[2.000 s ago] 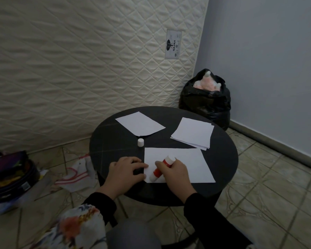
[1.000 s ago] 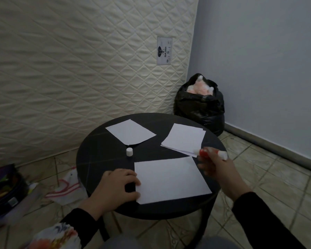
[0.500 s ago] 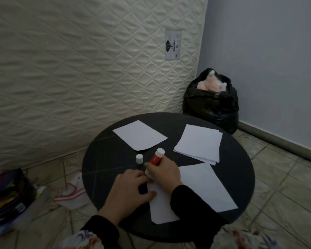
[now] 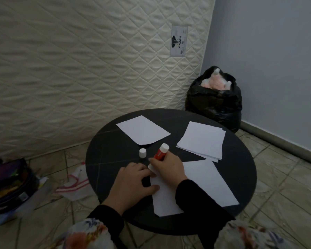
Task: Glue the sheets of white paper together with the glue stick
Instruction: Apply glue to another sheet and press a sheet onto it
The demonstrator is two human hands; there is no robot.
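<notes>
Mattress (image 4: 79, 69) upright against the wall behind a round black bench (image 4: 104, 159); black bin bag (image 4: 214, 103) in the corner. On the bench: near sheet (image 4: 205, 182), paper stack (image 4: 201, 139) far right, single sheet (image 4: 142, 130) far left. Left hand (image 4: 131, 184) lies flat with fingers relaxed, pinning the near sheet's left edge. Right hand (image 4: 169, 169) grips the red glue stick (image 4: 161, 151), tip at the sheet's far-left corner. White cap (image 4: 142, 152) upright just beside it.
</notes>
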